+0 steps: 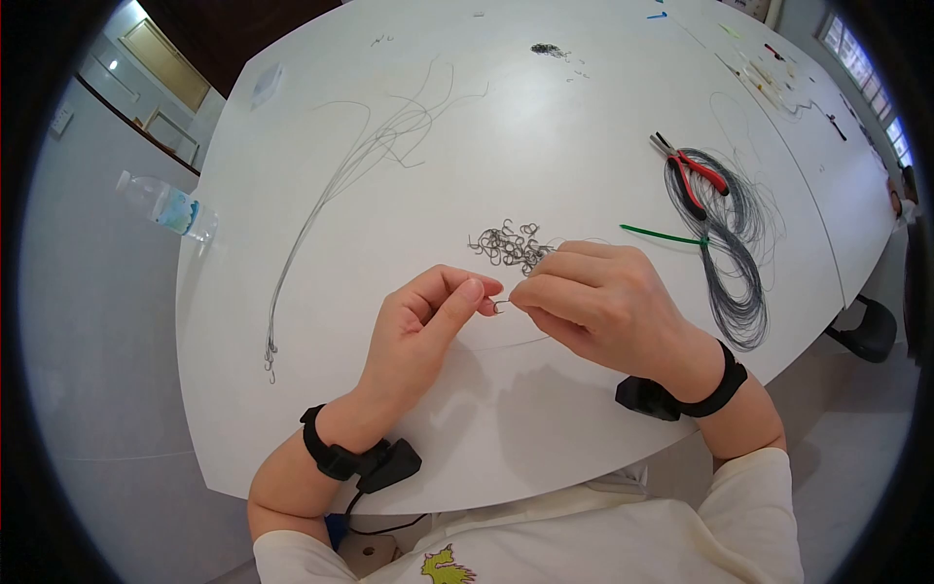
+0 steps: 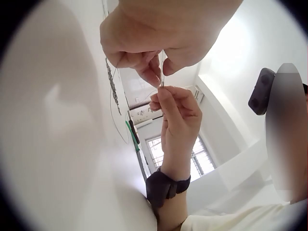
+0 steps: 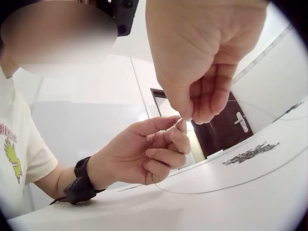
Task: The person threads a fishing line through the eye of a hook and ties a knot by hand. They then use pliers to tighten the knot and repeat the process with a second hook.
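Between thumb and forefinger my left hand (image 1: pixel 423 326) pinches a small metal hook (image 1: pixel 499 306), seen from above in the head view. My right hand (image 1: pixel 608 302) pinches thin line close beside it, its fingertips almost meeting the left ones. In the right wrist view the left hand (image 3: pixel 144 154) and right hand (image 3: pixel 207 62) come together at the fingertips, which largely hide the hook. A thin line (image 3: pixel 202 193) curves away over the table. Just beyond both hands lies a pile of hooks (image 1: pixel 508 245).
Red-handled pliers (image 1: pixel 693 180) lie on a coil of grey line (image 1: pixel 735 292) at the right, beside a green tie (image 1: pixel 662 234). Long lines with hooks (image 1: pixel 292 243) stretch across the left. A plastic bottle (image 1: pixel 175 209) is at the left edge; small dark pieces (image 1: pixel 547 50) lie farther back.
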Demonstrator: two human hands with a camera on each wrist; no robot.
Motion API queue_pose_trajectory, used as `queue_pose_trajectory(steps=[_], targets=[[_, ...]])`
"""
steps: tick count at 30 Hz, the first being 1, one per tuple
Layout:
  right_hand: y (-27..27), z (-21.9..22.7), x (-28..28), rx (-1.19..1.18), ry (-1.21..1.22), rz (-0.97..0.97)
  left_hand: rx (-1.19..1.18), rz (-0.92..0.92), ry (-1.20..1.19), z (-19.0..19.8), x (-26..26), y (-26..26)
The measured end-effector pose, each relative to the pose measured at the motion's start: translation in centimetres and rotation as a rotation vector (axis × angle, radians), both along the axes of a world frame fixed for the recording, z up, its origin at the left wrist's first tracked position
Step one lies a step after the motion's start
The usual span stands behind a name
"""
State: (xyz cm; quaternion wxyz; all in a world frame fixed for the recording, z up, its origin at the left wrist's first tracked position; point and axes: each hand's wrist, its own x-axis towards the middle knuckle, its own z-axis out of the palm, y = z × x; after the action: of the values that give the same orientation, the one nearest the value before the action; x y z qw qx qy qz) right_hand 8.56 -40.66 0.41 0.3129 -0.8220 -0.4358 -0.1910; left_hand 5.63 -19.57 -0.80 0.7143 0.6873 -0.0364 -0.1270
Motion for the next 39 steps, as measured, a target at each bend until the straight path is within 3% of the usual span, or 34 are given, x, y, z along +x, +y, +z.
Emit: queue_pose_trajectory(steps=[4,6,15,24,33,39], targets=[[0.0,-0.1,0.0,-0.003,-0.018,-0.001,0.032,0.01,-0.084,-0.6,-0.1,0.0],[0.0,-0.2,0.0,-0.014,-0.028,0.005,0.182,-0.036,-0.077,-0.4,-0.1,0.3],[0.2,-0.2,-0.2,-0.047,-0.044,-0.003,0.261,-0.028,-0.103,-0.1,-0.2,0.5],[0.2,0.0,-0.3,0.008,0.103,-0.009,0.128,-0.003,-0.153,-1.3,-0.1,0.2],[0.2,0.1,-0.3,0.138,0.298,0.009,0.133,-0.048,-0.115,-0.8,-0.1,0.5],[0.2,0.5,-0.3,0.106,0.298,0.042,0.161,-0.06,-0.134,-0.5,-0.2,0.5]])
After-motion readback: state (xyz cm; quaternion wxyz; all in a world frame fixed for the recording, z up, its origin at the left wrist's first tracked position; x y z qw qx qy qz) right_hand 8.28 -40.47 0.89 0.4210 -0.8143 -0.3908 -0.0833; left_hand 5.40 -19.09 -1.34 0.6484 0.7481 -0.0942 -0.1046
